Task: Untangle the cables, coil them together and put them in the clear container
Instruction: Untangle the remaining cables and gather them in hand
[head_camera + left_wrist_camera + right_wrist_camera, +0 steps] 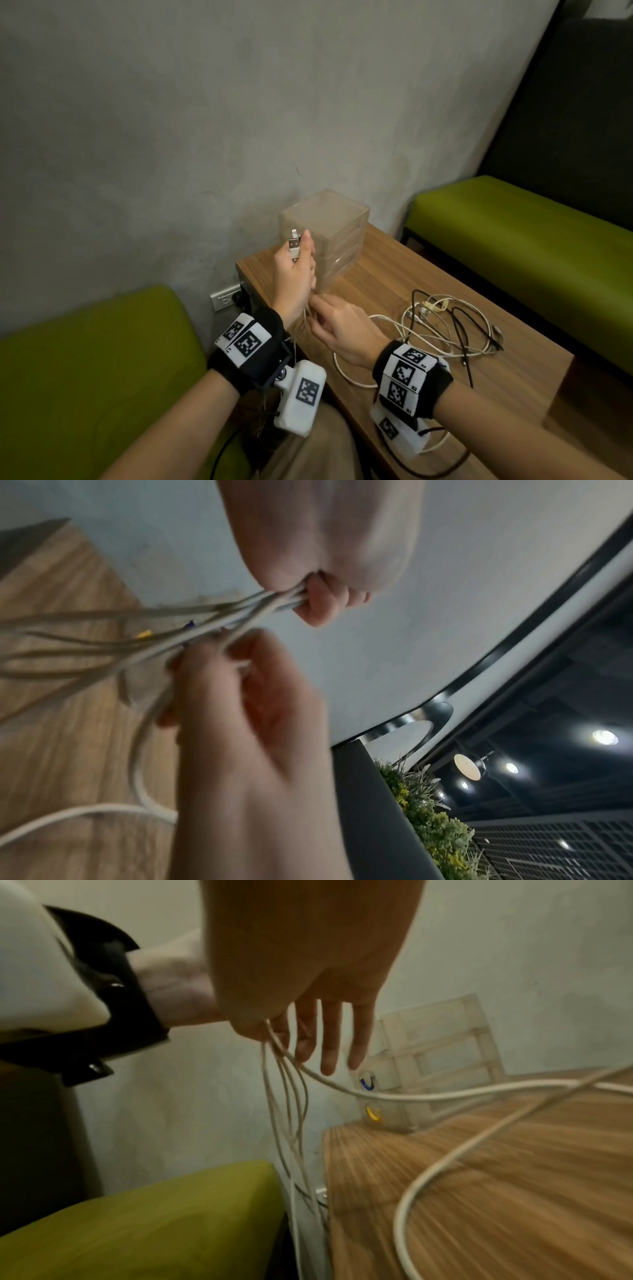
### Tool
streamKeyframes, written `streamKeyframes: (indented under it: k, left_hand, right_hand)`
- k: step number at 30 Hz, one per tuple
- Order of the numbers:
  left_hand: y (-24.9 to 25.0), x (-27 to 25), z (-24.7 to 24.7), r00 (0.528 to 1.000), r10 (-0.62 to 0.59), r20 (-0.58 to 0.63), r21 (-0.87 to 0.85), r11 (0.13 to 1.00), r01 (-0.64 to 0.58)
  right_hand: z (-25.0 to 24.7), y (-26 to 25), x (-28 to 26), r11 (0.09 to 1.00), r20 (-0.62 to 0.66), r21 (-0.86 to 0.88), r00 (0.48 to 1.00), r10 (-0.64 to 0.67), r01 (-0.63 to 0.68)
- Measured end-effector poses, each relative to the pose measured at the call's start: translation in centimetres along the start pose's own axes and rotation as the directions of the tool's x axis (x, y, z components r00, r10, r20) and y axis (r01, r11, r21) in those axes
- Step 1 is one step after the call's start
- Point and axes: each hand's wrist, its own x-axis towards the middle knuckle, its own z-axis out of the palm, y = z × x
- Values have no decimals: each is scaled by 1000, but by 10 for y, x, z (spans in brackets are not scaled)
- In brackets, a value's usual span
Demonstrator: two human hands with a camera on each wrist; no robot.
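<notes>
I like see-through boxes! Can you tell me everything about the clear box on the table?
The clear container is a cloudy, see-through plastic cube that looks like a stack of shallow drawers. It stands upright at the far corner of the wooden table, by the grey wall. The right wrist view shows a blue handle above a yellow one on its front. No cables can be seen inside. The left hand is raised in front of it; whether they touch is unclear.

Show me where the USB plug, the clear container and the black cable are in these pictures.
USB plug point(293, 245): head view, on its metal end above the left hand's fingers.
clear container point(337, 219): head view, on its upper front wall.
black cable point(460, 327): head view, on a strand lying on the table.
</notes>
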Motion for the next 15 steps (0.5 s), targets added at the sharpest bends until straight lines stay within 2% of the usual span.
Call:
streamKeyframes:
  k: [3, 6, 8, 10, 13, 15]
  left_hand:
    - [7, 7, -8, 999, 43, -23, 68, 997, -41]
    - [14, 15, -23, 987, 149, -55, 173, 975, -137]
    - [14, 14, -29, 989, 146, 21, 253, 956, -146]
    - [10, 6, -26, 983, 39, 178, 386, 916, -106]
    - [-5, -6, -9, 914, -153, 377, 629, 766, -131]
    - [-11, -10, -2, 885, -198, 421, 697, 695, -176]
  right_hand:
    - [2, 20, -11, 1000, 154, -1, 988, 1, -1]
    - [-6, 53, -21, 990, 296, -24, 945, 141, -140]
    - [-12, 68, -23, 981, 264, -57, 945, 194, -186]
    - [-13, 70, -19, 984, 200, -3, 964, 176, -179]
    - [-14, 56, -5, 979, 56, 130, 987, 148, -154]
    - [-18, 48, 2, 968, -37, 209, 988, 152, -141]
